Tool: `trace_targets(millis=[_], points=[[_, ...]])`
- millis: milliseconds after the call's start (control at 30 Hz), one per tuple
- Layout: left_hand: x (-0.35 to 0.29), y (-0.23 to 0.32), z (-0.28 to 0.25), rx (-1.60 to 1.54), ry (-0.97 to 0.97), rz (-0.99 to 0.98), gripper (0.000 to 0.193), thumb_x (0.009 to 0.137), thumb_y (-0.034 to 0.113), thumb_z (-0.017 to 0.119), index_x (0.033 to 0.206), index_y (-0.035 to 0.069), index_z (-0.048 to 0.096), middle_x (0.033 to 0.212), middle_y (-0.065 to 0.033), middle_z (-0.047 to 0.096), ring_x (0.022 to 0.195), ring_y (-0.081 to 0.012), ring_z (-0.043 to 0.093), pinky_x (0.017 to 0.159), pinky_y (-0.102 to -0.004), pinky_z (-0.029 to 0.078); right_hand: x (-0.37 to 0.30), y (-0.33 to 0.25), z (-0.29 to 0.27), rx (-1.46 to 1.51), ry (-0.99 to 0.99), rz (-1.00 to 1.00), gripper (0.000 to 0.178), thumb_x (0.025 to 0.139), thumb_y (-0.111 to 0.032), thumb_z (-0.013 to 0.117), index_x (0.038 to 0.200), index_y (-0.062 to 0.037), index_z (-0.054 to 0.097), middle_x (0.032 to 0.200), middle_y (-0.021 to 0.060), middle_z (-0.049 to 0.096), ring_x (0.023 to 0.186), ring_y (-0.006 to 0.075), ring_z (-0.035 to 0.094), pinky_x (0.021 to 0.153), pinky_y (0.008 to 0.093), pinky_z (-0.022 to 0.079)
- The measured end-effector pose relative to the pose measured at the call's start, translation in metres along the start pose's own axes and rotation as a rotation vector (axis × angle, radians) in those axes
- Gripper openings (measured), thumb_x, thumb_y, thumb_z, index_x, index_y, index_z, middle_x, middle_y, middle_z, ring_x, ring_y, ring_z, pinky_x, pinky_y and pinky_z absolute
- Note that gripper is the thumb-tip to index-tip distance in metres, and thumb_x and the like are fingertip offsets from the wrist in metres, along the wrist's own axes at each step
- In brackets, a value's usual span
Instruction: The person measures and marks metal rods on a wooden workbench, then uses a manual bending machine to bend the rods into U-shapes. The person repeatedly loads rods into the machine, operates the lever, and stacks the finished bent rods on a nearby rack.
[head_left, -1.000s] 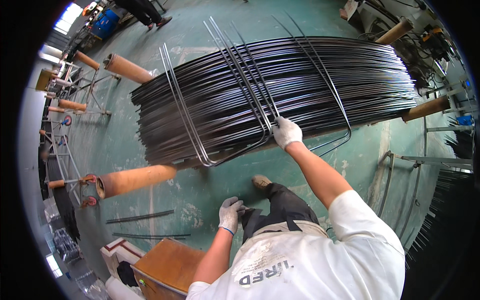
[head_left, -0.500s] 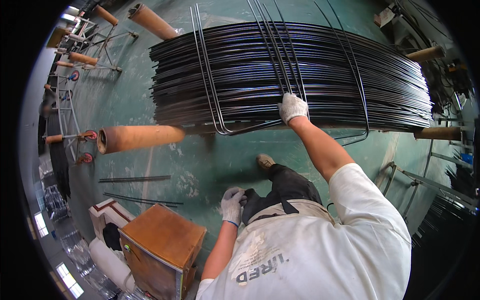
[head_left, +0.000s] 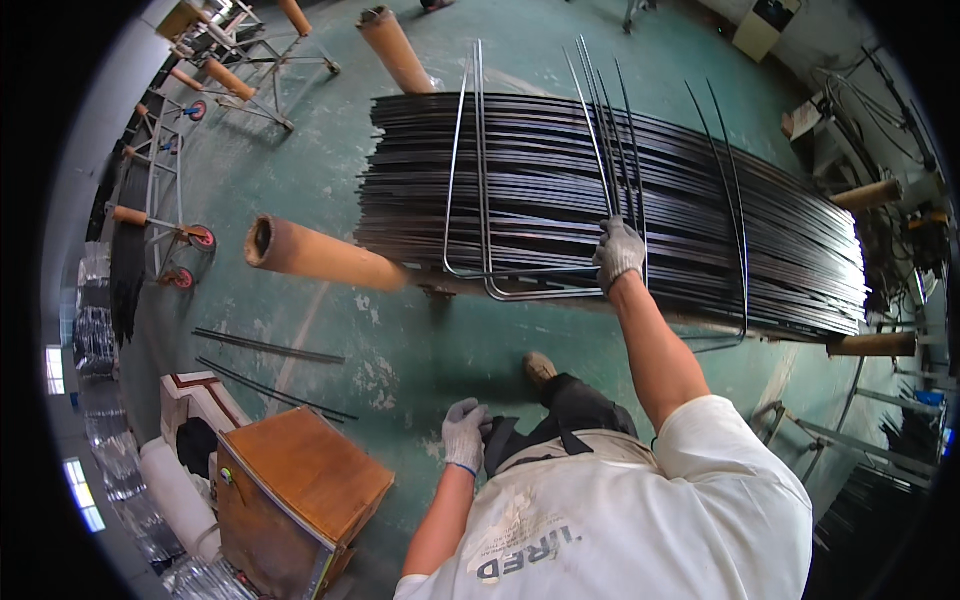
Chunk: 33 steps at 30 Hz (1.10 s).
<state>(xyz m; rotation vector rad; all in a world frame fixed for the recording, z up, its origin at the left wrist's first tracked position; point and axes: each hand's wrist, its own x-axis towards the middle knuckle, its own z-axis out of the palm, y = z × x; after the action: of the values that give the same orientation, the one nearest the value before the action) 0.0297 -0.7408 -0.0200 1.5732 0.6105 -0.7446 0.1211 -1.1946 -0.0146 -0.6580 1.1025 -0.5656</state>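
My right hand (head_left: pixel 621 252), in a pale knit glove, is closed round several bent metal rods (head_left: pixel 615 160) near their lower ends. These dark, shiny rods are bent into long U shapes whose legs point away from me. They lie over a broad pile of straight black metal rods (head_left: pixel 540 190). At the left, bent corners of the U-shaped rods (head_left: pixel 500 285) reach past the pile's near edge. My left hand (head_left: pixel 465 432), also gloved, hangs low beside my left thigh. Its fingers are curled in, with nothing visible in them.
Thick brown tubes (head_left: pixel 320 258) jut out from under the pile. A brown wooden box (head_left: pixel 300 475) stands at the lower left, near a white roll (head_left: pixel 180 500). Loose rods (head_left: pixel 270 347) lie on the green floor. Wheeled metal racks (head_left: pixel 180 220) stand at far left.
The view has turned, so the pile now sits lower and further right. My right hand still grips the bent rods, and their left corners look more spread apart. The left hand stays by my thigh.
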Motion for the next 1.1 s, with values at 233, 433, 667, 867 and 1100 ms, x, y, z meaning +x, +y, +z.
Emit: trace_targets(millis=[233,433,667,867,1100], points=[[-0.017,0.027,-0.055,-0.249,0.065,0.067,0.031,0.108,0.005,0.068,0.139,0.001,0.066,0.116,-0.0162,0.078,0.091,-0.0255,0.077,0.078,-0.0393,0.066,-0.121,-0.045,0.046,0.108,-0.197,-0.179,0.032,0.119,-0.032,0.069,0.115,-0.0006,0.073,0.064,-0.0067,0.042,0.047,0.0072,0.034,0.045,0.0293,0.026],[-0.031,0.022,-0.166,-0.563,0.148,0.201,0.027,0.114,0.01,0.066,0.139,0.001,0.065,0.113,-0.015,0.078,0.09,-0.0244,0.076,0.078,-0.0389,0.065,-0.21,-0.054,0.071,0.165,-0.531,-0.318,0.032,0.119,-0.032,0.065,0.119,-0.002,0.075,0.062,-0.0068,0.032,0.047,0.0097,0.03,0.045,0.0317,0.024],[-0.051,-0.007,-0.343,-0.86,0.14,0.442,0.036,0.12,0.042,0.064,0.133,0.009,0.068,0.117,-0.0136,0.076,0.095,-0.0264,0.075,0.086,-0.0467,0.065,-0.343,0.02,0.168,0.079,-1.09,-0.258,0.038,0.123,-0.033,0.059,0.126,0.0019,0.072,0.064,-0.0068,0.029,0.049,0.0077,0.028,0.047,0.0294,0.024],[-0.122,0.012,-0.449,-0.824,0.23,0.709,0.043,0.115,0.036,0.073,0.139,0.001,0.068,0.124,-0.0201,0.08,0.103,-0.033,0.079,0.093,-0.0497,0.066,-0.471,0.21,0.239,-0.187,-1.368,0.178,0.038,0.119,-0.041,0.066,0.122,-0.0036,0.069,0.061,-0.0074,0.035,0.047,0.0088,0.033,0.048,0.0308,0.026],[-0.155,-0.069,-0.538,-0.849,0.716,0.406,0.029,0.11,0.014,0.073,0.135,0.0,0.069,0.113,-0.0197,0.081,0.087,-0.0271,0.079,0.079,-0.0409,0.067,-0.596,0.416,0.299,-0.653,-1.518,0.464,0.036,0.119,-0.034,0.066,0.125,0.002,0.069,0.065,-0.0055,0.04,0.049,0.0089,0.034,0.049,0.0313,0.026]])
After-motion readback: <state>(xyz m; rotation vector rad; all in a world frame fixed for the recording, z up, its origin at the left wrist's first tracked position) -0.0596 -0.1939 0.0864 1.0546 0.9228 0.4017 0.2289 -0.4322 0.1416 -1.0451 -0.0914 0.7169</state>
